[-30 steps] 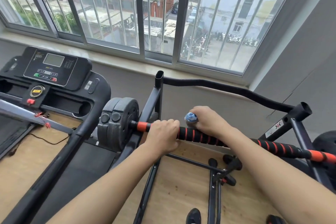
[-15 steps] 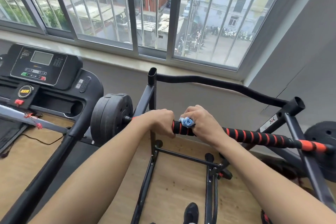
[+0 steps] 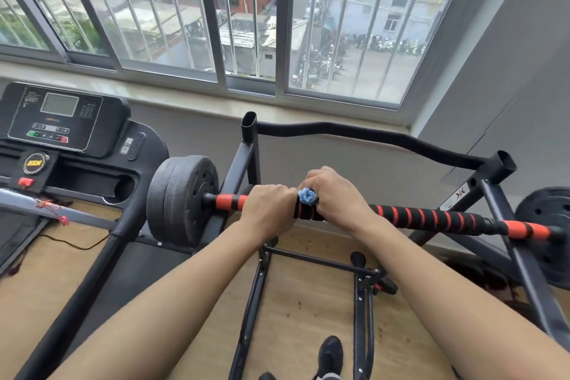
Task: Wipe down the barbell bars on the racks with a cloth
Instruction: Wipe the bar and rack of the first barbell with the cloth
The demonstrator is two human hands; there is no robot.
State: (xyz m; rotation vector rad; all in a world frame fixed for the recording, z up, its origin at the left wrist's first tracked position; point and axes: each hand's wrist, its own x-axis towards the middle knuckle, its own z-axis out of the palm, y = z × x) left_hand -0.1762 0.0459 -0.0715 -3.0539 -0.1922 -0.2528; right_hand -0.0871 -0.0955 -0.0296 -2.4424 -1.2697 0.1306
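with the left hand (image 3: 270, 210) closed round the barbell bar (image 3: 431, 219) on the rack (image 3: 249, 145) and the right hand (image 3: 334, 197) gripping the bunched cloth (image 3: 307, 196) against it, a hard push could roll the bar off its rests.

Both hands gripped the striped barbell bar (image 3: 431, 218); the right hand (image 3: 337, 194) pressed a blue cloth (image 3: 307, 196) beside the left hand (image 3: 270, 208).

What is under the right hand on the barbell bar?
A bunched blue cloth pokes out at the thumb side of the right hand, pressed on the striped bar. How far the cloth wraps around the bar is hidden by the fingers.
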